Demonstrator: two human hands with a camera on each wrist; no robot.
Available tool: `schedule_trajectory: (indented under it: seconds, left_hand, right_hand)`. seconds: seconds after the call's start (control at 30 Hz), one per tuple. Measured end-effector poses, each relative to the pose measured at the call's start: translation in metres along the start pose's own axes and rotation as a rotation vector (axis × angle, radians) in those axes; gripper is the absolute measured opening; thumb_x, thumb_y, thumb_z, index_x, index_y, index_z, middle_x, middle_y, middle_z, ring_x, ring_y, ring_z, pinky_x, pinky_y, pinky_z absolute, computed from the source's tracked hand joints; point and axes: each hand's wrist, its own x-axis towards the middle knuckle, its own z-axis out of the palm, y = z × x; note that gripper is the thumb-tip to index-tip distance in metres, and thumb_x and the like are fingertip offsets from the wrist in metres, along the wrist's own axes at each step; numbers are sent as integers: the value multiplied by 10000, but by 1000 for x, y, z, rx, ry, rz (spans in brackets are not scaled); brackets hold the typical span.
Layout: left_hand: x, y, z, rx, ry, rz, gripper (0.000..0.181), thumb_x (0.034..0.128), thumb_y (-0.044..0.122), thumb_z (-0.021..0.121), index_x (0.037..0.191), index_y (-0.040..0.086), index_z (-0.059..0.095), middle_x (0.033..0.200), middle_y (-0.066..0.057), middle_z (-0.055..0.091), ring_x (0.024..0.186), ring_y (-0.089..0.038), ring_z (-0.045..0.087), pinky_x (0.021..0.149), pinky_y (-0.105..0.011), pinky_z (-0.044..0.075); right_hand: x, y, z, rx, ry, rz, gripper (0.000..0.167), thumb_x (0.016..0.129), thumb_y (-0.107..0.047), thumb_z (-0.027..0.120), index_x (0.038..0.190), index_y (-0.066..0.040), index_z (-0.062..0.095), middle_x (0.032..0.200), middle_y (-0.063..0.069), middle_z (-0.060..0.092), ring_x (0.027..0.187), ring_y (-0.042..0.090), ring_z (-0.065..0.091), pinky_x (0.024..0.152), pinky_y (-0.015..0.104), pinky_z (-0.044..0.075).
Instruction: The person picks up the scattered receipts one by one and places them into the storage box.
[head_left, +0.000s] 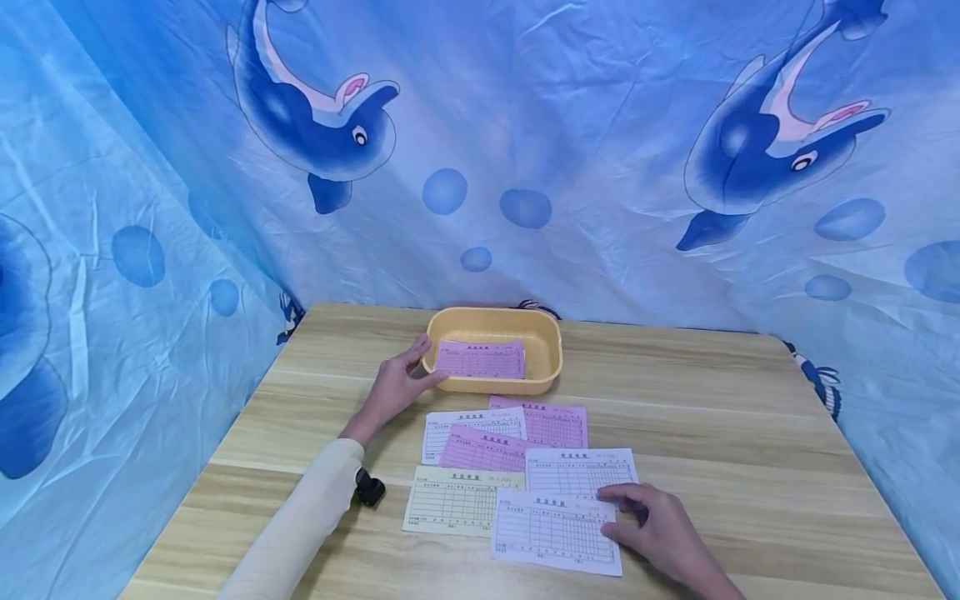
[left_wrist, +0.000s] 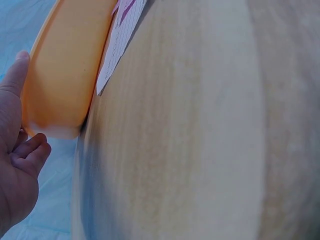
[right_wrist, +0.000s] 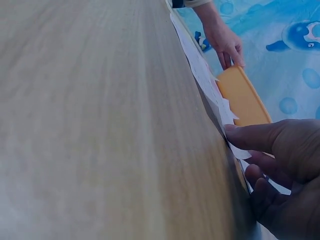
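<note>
My left hand (head_left: 401, 383) grips the left end of a yellow-orange plastic tub (head_left: 543, 354), thumb at the front rim and fingers at the side. The left wrist view shows the hand (left_wrist: 20, 155) against the tub (left_wrist: 65, 70). A pink receipt slip (head_left: 483, 360) lies inside. My right hand (head_left: 660, 533) touches the right side of a white receipt slip (head_left: 551, 533), thumb and index fingertips apart on it. The right wrist view shows the thumb at the paper's edge (right_wrist: 207, 87). Another white slip (head_left: 558, 471) lies just behind, partly overlapped.
Before the tub, a pale yellow slip (head_left: 450, 504), a white slip (head_left: 438, 433) and two pink slips, one in the middle (head_left: 480, 450) and one behind (head_left: 558, 421), overlap on the wooden table (head_left: 712, 417). A blue dolphin-print curtain (head_left: 600, 150) hangs behind.
</note>
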Motion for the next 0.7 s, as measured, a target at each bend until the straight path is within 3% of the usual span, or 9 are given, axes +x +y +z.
schedule_trajectory:
  seconds: [0.17, 0.37, 0.7]
  left_hand:
    - [0, 0, 0, -5, 1, 2, 874, 858, 460, 809, 1516, 16, 441, 1641, -60, 320, 1498, -202, 347, 1163, -274, 397]
    - [-1, 1, 0, -6, 0, 10, 855, 869, 429, 810, 1514, 7, 439, 1639, -93, 324, 1496, -248, 354, 1161, -314, 410]
    - [-1, -1, 0, -25, -6, 3, 884, 854, 469, 808, 1517, 17, 437, 1641, -64, 321, 1497, -209, 348, 1163, -281, 400]
  right_hand:
    - [0, -1, 1, 58, 0, 8, 355, 734, -124, 911, 1057, -178, 775, 833, -113, 648, 746, 4, 560, 616, 182, 512]
    - [1, -1, 2, 147, -18, 38, 261, 787, -107, 878, 1020, -115, 760, 783, -94, 643, 671, 3, 555, 558, 175, 507]
    - [-2, -1, 3, 179, 60, -39, 121, 838, -96, 838, 921, -157, 773, 747, -114, 656, 633, 26, 577, 533, 204, 532]
